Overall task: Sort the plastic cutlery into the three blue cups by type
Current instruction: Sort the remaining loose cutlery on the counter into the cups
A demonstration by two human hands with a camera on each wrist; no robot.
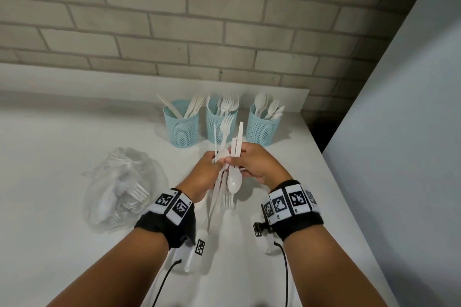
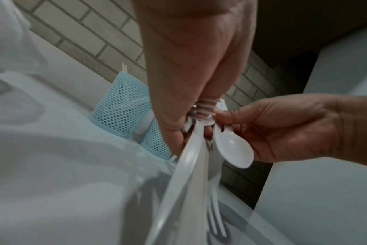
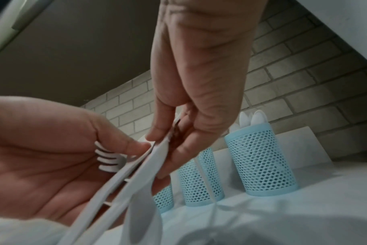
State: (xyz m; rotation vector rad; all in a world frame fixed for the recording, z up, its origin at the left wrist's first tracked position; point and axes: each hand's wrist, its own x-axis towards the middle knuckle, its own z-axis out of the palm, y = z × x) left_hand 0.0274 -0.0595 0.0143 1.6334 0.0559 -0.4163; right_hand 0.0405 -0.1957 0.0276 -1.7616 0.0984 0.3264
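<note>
Head view showed me a white counter (image 1: 74,132) set against a pale brick wall (image 1: 174,20), with a tall grey panel (image 1: 411,132) closing off the right side. At the far edge of the counter stood three blue mesh cups in a row: the left cup (image 1: 181,127) with knives, the middle cup (image 1: 219,119) with forks, the right cup (image 1: 262,129) with spoons. A clear plastic bag (image 1: 122,189) with more white cutlery lay on the counter to the left, well apart from the cups.

My two hands met above the counter, just near of the cups. My left hand (image 1: 207,172) was wrapped around a bundle of mixed cutlery (image 1: 225,147), handles and a fork head sticking up towards the cups, tines and blades hanging down on the near side. My right hand (image 1: 254,164) pinched a spoon (image 1: 234,183) in that bundle by its handle, between thumb and fingers, the bowl pointing near and down. In the left wrist view the spoon's bowl (image 2: 235,150) hung just below the right fingers.

Bare counter lay between the hands and the cups, and more to the left beyond the bag; the counter's right edge ran close beside my right wrist.
</note>
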